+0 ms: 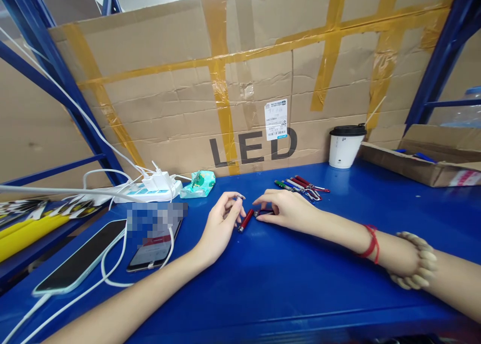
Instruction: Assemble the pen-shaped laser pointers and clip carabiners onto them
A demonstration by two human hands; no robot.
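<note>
My left hand [221, 223] rests on the blue shelf top [285, 279], its fingers curled round a small silvery part at the fingertips. A small red pen-shaped torch [245, 220] lies under its fingertips. My right hand [287, 209] lies just to the right, fingers pinched on a small dark piece [259, 213] beside the red torch. A red string and a bead bracelet are on my right wrist. Behind my right hand lies a bunch of several similar red, green and blue pen torches [300, 186] with metal clips.
Two phones [80, 261] [154, 249] on white charging cables lie at the left, near a white power strip [146, 189] and a teal tissue packet [199, 183]. A lidded paper cup [344, 146] and an open cardboard box [424, 158] stand at right. A taped cardboard sheet marked LED [244, 83] backs the shelf.
</note>
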